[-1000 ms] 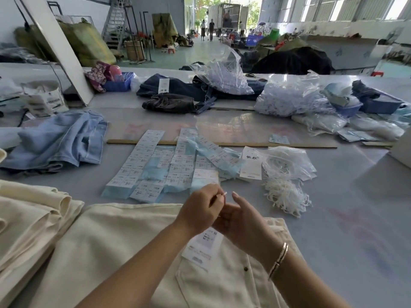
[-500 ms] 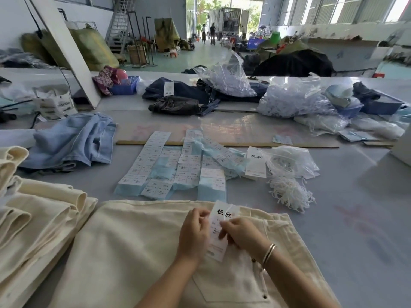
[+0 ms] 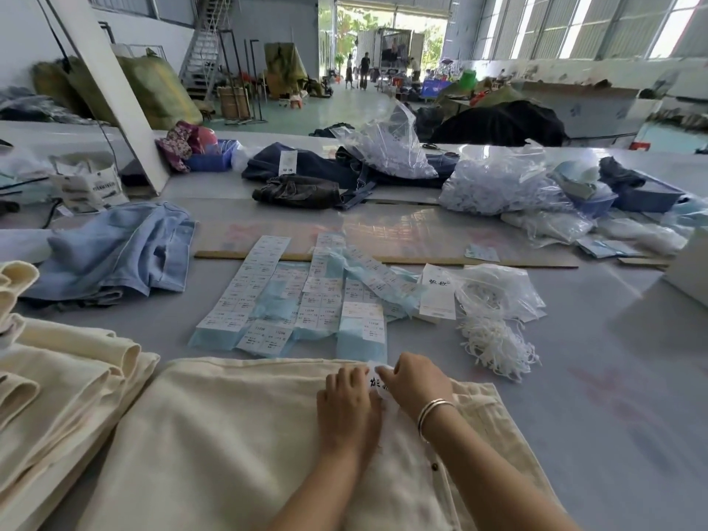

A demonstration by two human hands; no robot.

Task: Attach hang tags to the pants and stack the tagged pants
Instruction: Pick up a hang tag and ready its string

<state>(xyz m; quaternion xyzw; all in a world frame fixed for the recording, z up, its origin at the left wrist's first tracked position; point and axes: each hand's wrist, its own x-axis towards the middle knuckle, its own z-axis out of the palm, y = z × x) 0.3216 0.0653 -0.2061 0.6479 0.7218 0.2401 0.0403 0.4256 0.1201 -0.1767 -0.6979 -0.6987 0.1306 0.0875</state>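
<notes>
A pair of cream pants (image 3: 237, 435) lies flat on the grey table in front of me. My left hand (image 3: 346, 408) and my right hand (image 3: 415, 381) rest side by side on its waistband, both pressing down on a white hang tag (image 3: 377, 383) with black characters. Most of the tag is hidden under my fingers. A silver bangle circles my right wrist. To the left lies a stack of folded cream pants (image 3: 57, 389).
Strips of sticker labels on blue backing (image 3: 302, 300) lie beyond the pants. Next to them are a loose hang tag (image 3: 438, 293), white tag strings (image 3: 496, 343) and an open plastic bag. Light blue jeans (image 3: 115, 251) lie left, dark jeans and plastic bags at the back.
My hands dropped from above the pants onto the waistband, carrying the tag down and pressing it flat. The view shifted, showing more of the stack at left.
</notes>
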